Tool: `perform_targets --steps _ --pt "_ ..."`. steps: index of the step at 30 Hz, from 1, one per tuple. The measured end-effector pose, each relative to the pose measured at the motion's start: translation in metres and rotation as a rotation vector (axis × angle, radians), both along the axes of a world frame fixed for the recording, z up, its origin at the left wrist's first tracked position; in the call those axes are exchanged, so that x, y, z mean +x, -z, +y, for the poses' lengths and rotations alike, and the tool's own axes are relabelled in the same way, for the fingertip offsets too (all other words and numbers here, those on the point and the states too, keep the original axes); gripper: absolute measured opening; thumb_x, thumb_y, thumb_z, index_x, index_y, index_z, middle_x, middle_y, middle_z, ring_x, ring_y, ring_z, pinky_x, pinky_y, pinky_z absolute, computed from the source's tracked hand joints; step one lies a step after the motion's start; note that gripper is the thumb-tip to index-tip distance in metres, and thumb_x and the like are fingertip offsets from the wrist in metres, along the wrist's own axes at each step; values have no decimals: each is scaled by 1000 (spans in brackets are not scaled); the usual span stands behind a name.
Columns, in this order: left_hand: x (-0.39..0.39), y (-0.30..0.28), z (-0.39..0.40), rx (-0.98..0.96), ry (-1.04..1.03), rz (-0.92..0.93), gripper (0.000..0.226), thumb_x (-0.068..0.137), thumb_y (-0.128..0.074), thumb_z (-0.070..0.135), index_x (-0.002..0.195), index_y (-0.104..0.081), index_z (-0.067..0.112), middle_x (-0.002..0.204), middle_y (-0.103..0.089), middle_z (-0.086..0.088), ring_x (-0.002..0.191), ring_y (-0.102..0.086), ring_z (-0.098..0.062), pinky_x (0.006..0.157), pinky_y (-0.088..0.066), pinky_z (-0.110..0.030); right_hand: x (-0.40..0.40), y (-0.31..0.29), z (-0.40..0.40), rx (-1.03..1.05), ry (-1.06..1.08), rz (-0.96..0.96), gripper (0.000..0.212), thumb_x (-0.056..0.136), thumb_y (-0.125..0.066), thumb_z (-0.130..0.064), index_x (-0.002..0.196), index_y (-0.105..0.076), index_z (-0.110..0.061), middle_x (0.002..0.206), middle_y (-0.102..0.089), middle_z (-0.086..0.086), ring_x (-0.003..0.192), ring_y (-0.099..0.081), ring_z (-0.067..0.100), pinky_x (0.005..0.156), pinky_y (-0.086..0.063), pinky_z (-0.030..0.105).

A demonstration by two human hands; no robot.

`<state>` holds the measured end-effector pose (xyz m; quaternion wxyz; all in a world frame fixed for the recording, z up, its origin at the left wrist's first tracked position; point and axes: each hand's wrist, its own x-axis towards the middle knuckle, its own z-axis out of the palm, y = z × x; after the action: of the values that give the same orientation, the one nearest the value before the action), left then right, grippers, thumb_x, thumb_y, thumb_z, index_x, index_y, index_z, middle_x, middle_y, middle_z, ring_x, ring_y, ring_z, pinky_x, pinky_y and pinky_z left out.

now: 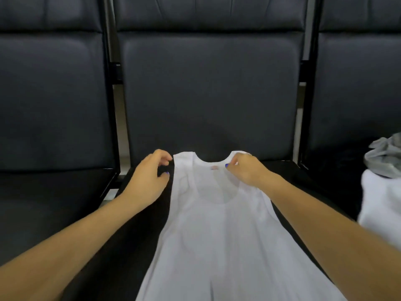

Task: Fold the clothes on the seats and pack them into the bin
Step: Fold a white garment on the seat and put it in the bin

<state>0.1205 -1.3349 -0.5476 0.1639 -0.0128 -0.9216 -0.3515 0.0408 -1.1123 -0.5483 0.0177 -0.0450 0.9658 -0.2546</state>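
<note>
1. White sleeveless tank top (pixel 219 231) lies flat along the middle seat (pixel 208 105), hem at the bottom edge of the frame, scooped neckline and two shoulder straps toward the centre.
2. Left hand (pixel 145 179), at centre left, hovers just beside the left strap with its fingers curled; it holds nothing, and contact with the fabric cannot be confirmed.
3. Right hand (pixel 245 168), at centre right, pinches the right strap between thumb and fingers.
4. Step in hand, as judged: laying out and squaring the top before the first fold. No fold is made yet.
5. Next move probably calls for both straps level and the body smoothed, then a lengthwise fold made evenly, since the thin, slightly sheer knit creases and shifts easily.
6. Seat surfaces are dark, padded and smooth, with black frame bars between them.
7. Crumpled grey garment (pixel 384 157) sits atop a white garment (pixel 382 203) at the right edge.
8. Bin: not in view.
</note>
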Motion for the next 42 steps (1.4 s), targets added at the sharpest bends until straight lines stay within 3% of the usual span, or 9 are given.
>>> perform_targets --steps 6,10,13,17,20,26,32,36,42 --pt "135 -36 -14 -106 29 -616 20 92 -56 37 107 -53 24 106 -58 5 78 -63 -10 63 -52 -21 91 -45 13 203 -126 -207 40 100 -42 -35 128 -51 -7 127 -53 12 108 -54 27 91 -42 33" --pt "205 -36 -1 -354 32 -1042 56 87 -49 62 112 -55 12 92 -60 -8 60 -63 -12 55 -58 -26 158 -56 33 438 -170 -421 39 98 -45 -42 118 -51 -9 118 -56 8 102 -55 23 88 -45 30" --pt "227 -21 12 -500 33 -971 56 85 -53 63 100 -53 8 81 -55 -3 62 -57 -15 48 -51 -23 208 -57 51 564 -81 -502 34 100 -42 -41 117 -42 -12 78 -45 1 66 -47 15 59 -42 21" --pt "229 -6 20 -513 158 -807 31 93 -52 35 72 -39 17 75 -46 2 58 -50 -15 47 -39 -21 250 -40 80 743 -65 -529 61 93 -39 -61 126 -48 -11 76 -45 -2 65 -45 14 81 -40 28" --pt "230 -5 22 -181 130 -727 26 95 -46 19 70 -43 16 71 -50 1 53 -51 -11 44 -40 -17 257 -17 100 554 -21 -644 57 87 -51 -63 105 -53 -9 82 -56 6 68 -56 19 71 -51 29" --pt "232 -6 16 1142 51 -926 29 96 -41 20 93 -66 8 85 -67 -8 74 -65 -19 71 -53 -30 255 -17 108 -15 108 -577 24 99 -37 -22 92 -54 -5 81 -59 12 64 -57 21 55 -54 29" --pt "209 12 28 1364 -56 -714 37 98 -45 33 110 -66 6 91 -66 -10 87 -59 -26 81 -46 -36 247 -9 115 -937 280 -574 23 85 -42 8 72 -58 -2 83 -63 25 69 -58 29 65 -53 38" --pt "196 22 30 1291 8 -694 27 92 -57 21 108 -72 6 112 -69 -13 103 -65 -30 94 -48 -40 237 -5 118 -1069 321 -455 33 88 -44 8 109 -60 -12 103 -64 12 89 -61 23 67 -47 31" --pt "187 26 5 1042 -240 -323 45 88 -48 -13 129 -53 4 114 -64 -10 102 -62 -26 85 -48 -33 231 -3 123 -860 347 -158 34 88 -55 6 114 -65 -13 94 -63 2 84 -59 17 71 -46 26"
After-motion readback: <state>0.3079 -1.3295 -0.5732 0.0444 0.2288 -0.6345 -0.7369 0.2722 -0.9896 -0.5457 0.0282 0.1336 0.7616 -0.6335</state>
